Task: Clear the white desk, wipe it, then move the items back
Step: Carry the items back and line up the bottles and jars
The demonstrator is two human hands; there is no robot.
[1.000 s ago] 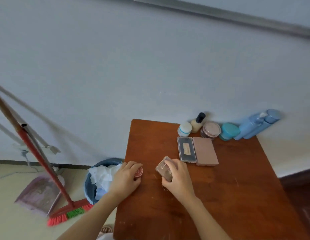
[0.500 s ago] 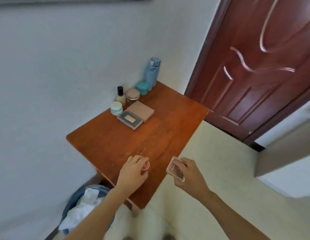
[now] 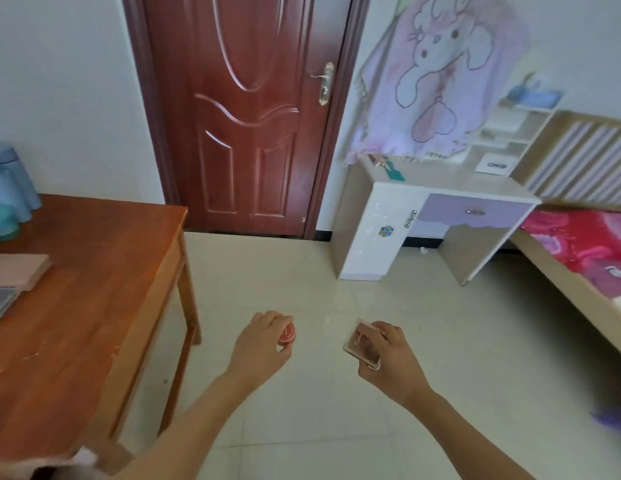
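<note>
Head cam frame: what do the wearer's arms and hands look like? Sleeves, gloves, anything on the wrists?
Left hand and right hand: no gloves, no watch or band at either wrist. The left forearm and right forearm are uncovered to the frame's bottom edge; no sleeve in view. A pale fuzzy scrap shows beside the left arm; whether it is clothing is unclear.

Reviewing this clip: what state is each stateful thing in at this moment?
Left hand: grips the red round tin.
Right hand: grips the rectangular compact case.
Brown door: shut.
Purple drawer: shut.
Desk cupboard door: shut.
Blue bottles: standing on the wooden table.
</note>
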